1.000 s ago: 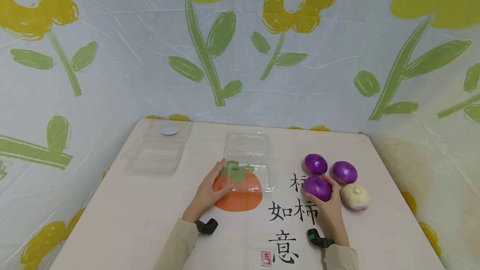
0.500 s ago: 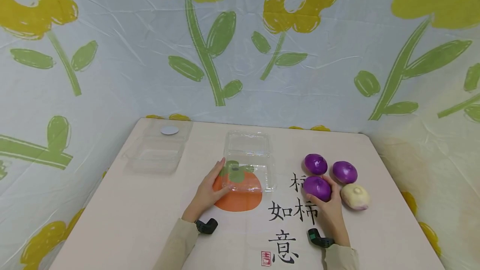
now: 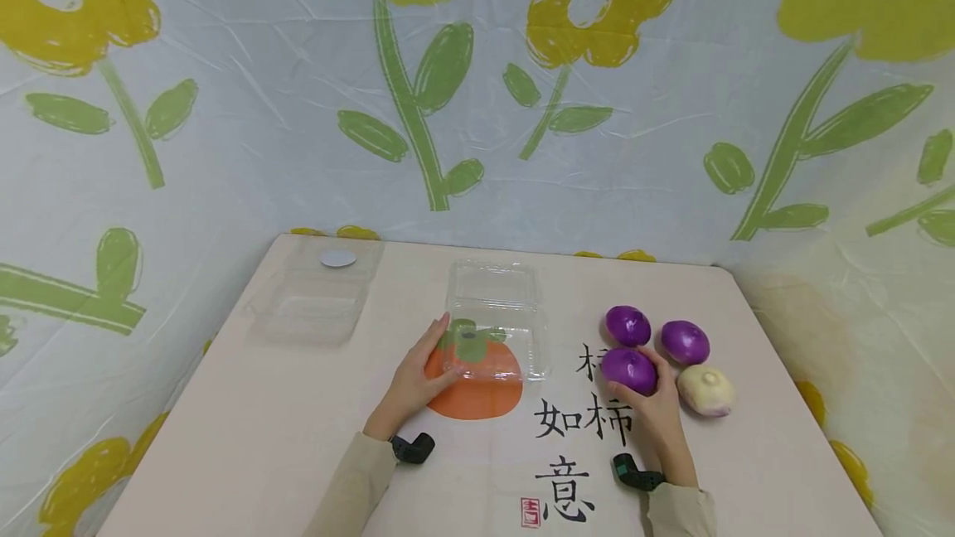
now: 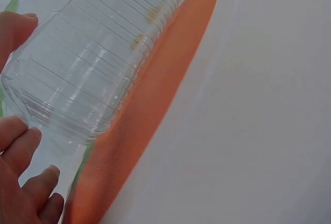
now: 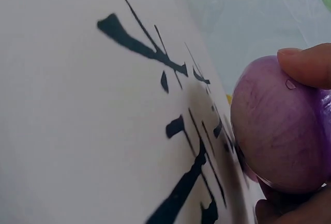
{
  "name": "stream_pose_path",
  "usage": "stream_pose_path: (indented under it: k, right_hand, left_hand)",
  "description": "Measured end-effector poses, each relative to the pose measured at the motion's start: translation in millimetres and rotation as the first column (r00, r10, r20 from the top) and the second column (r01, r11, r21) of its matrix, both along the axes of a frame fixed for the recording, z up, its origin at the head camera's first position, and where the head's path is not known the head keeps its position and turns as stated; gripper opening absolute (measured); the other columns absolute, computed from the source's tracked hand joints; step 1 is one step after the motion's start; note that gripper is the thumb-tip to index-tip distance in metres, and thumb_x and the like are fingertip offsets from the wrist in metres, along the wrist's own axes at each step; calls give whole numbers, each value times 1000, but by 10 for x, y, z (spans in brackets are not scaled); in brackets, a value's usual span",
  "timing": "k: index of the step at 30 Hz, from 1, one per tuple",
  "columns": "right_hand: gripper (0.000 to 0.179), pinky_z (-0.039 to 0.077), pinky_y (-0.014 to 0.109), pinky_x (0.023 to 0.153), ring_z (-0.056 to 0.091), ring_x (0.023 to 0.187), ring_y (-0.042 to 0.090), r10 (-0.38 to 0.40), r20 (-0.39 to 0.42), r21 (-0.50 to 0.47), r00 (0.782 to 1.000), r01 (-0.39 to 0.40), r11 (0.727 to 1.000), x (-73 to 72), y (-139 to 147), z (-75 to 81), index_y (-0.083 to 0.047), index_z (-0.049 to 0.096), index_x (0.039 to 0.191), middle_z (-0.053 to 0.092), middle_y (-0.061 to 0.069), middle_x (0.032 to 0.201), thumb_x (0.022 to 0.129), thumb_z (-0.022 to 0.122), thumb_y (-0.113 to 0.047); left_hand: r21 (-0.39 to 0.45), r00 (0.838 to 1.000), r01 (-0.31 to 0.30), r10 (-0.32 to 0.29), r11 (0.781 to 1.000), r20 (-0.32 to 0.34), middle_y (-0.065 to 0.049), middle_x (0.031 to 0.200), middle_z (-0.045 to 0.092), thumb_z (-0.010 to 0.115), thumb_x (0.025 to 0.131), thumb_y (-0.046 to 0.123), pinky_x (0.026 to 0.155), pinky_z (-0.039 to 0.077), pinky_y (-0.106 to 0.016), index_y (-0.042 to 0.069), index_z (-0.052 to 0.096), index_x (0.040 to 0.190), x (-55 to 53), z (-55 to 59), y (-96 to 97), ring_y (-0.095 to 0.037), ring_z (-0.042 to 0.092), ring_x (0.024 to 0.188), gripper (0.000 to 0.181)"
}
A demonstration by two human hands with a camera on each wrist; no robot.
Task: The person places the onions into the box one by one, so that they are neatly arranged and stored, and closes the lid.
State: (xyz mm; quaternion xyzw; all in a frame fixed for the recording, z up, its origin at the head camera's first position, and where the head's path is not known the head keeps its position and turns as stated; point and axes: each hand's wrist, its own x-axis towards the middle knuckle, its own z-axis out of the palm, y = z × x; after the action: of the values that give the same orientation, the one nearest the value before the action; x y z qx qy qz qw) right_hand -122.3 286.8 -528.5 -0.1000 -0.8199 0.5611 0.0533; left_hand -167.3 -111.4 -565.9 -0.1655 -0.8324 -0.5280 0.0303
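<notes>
A purple turnip (image 3: 628,370) sat in the right hand (image 3: 662,406), whose thumb and fingers were clamped on it; whether its underside touched the table (image 3: 291,429) could not be told. Just beyond those fingers lay a second purple turnip (image 3: 628,326), another purple one (image 3: 685,342) rested a little farther to their right, and a white turnip (image 3: 705,390) lay near them on the right side, purple showing low on its skin. The left hand (image 3: 410,381) had its thumb and fingers spread apart at the left side and near corner of a clear plastic box (image 3: 530,342). The box stood open, its lid (image 3: 492,282) folded back beyond the fingertips, and the orange fruit print (image 3: 477,404) on the table showed through its see-through base. Well left of those fingers and farther back stood a second clear box (image 3: 309,305), also open; a white round sticker (image 3: 338,258) showed on its lid. Black wrist cameras sat behind both hands, at the cuffs of beige sleeves (image 3: 354,475).
</notes>
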Motion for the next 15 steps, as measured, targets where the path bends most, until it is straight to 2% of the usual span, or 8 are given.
stream_pose_path:
  k: [6,15]
  right_hand:
    - [90,21,66,112,23,143,44,4,18,-32,1000,-3,999,-16,-42,85,-16,29,155,19,17,161,81,78,-8]
    - [83,25,66,111,28,140,44,21,-54,-80,998,-25,996,-44,-151,238,-9,35,150,25,20,157,80,78,-2]
  left_hand:
    - [-6,1000,1,-1,1000,9,-9,162,26,72,88,46,112,25,-64,29,24,159,3,13,7,-30,22,149,87]
    - [-5,1000,-4,4,1000,12,-10,162,26,72,88,46,112,25,-64,29,24,159,6,13,7,-30,22,149,87]
